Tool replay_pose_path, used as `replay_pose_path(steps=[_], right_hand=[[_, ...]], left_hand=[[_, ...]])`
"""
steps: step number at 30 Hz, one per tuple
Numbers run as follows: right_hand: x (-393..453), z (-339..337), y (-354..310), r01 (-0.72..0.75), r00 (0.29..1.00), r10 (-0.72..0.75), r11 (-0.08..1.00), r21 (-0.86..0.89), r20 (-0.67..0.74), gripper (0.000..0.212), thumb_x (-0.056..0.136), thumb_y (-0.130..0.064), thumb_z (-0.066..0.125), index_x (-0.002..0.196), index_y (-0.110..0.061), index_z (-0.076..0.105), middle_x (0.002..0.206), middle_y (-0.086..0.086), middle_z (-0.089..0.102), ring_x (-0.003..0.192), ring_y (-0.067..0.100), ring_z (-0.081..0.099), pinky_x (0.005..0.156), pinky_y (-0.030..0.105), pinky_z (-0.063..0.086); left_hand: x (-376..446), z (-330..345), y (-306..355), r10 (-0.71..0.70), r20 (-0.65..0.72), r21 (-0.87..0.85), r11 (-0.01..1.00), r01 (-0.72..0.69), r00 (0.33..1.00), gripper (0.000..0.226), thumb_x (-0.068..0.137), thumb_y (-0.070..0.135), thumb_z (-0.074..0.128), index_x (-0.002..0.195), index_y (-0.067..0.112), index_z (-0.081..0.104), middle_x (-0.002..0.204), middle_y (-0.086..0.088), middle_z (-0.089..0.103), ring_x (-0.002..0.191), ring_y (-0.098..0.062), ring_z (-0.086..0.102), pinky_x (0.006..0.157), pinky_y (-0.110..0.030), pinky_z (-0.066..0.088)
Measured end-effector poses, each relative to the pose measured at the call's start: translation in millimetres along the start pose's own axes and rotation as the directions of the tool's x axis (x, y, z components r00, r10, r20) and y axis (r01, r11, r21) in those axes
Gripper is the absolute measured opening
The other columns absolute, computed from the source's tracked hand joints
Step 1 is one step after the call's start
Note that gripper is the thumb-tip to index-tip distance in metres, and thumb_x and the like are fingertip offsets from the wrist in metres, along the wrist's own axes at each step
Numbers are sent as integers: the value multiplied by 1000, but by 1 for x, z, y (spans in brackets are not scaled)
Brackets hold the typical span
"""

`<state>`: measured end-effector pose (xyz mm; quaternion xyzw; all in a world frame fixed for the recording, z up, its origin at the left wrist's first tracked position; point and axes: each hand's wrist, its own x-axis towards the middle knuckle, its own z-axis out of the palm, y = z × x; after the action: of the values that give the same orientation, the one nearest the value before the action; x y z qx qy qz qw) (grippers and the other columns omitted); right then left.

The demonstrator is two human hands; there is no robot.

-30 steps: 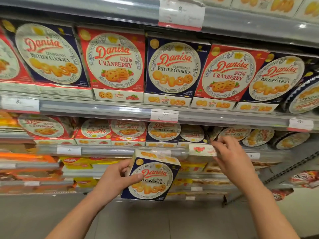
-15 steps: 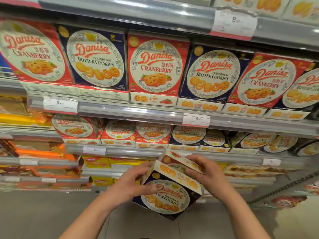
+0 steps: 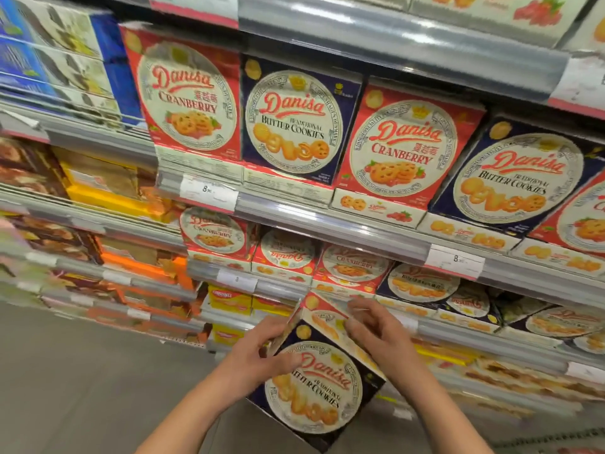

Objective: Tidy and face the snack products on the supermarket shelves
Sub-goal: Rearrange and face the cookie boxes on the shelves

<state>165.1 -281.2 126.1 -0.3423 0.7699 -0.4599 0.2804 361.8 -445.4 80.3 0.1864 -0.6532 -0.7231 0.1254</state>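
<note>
I hold a navy Danisa butter cookies box (image 3: 316, 386) in front of the lower shelves, tilted, its round label facing me. My left hand (image 3: 258, 357) grips its left edge. My right hand (image 3: 373, 326) holds its top right, where a red cranberry box (image 3: 316, 303) lies against it behind. On the shelf above stand upright red cranberry boxes (image 3: 188, 96) and navy butter cookies boxes (image 3: 294, 117), alternating. One shelf lower, smaller cranberry boxes (image 3: 214, 232) and butter cookies boxes (image 3: 422, 285) lean back.
Metal shelf rails carry white price tags (image 3: 208, 190). To the left are shelves of blue, yellow (image 3: 104, 191) and orange snack boxes. Yellow packs (image 3: 229, 299) sit under the small cookie boxes. Grey floor (image 3: 82, 388) lies at the lower left.
My right hand pulled a red cranberry box off the lower shelf and brought it onto the navy box. The view has swung left and nearer to the shelves.
</note>
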Motion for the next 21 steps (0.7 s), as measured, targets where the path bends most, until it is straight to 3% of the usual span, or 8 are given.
replay_pose_path(steps=[3, 7, 10, 14, 18, 21], right_hand=[[10, 12, -14, 89, 996, -90, 996, -24, -7, 21, 94, -50, 60, 108, -37, 67, 111, -22, 69, 105, 2, 65, 80, 19, 51], [17, 33, -32, 233, 962, -185, 939, -252, 200, 37, 80, -67, 67, 108, -43, 67, 125, -28, 59, 118, -4, 55, 93, 23, 48], [24, 56, -41, 311, 928, -198, 879, -361, 316, 40, 84, -55, 73, 119, -40, 60, 117, -23, 62, 106, 1, 61, 85, 31, 54], [30, 75, -48, 291, 915, -172, 909, -300, 365, 45, 85, -45, 77, 126, -45, 57, 116, -19, 64, 104, 3, 64, 82, 31, 57], [33, 77, -52, 328, 915, -213, 886, -328, 342, 40, 90, -36, 75, 123, -49, 57, 123, -27, 61, 112, -4, 59, 85, 21, 53], [36, 70, -52, 306, 944, -246, 904, -298, 222, 38, 93, -26, 73, 119, -48, 57, 120, -24, 62, 108, 3, 63, 82, 29, 58]], left_hand=[[-6, -18, -7, 18, -107, 23, 1000, -16, 994, 56, 67, 62, 86, 111, 28, 78, 119, -7, 64, 111, -17, 67, 89, -32, 58], [-15, -44, -14, 78, -259, 115, 992, -49, 963, 58, 59, 75, 82, 99, 33, 78, 107, 8, 63, 105, -10, 66, 86, -21, 53], [-22, -62, -18, 83, -298, 112, 992, -51, 951, 66, 60, 74, 83, 103, 25, 78, 108, 6, 61, 106, -12, 66, 87, -29, 57], [-32, -86, -20, 74, -251, 131, 990, -42, 965, 54, 66, 71, 82, 103, 32, 77, 114, 3, 58, 111, -14, 64, 89, -35, 58], [-38, -108, -24, 123, -239, 281, 958, -52, 963, 55, 80, 83, 57, 114, 43, 73, 113, 12, 51, 112, -15, 59, 85, -36, 57], [-39, -128, -31, 154, -310, 401, 916, -18, 938, 44, 89, 76, 49, 114, 50, 72, 106, 17, 48, 106, -10, 56, 85, -37, 55]])
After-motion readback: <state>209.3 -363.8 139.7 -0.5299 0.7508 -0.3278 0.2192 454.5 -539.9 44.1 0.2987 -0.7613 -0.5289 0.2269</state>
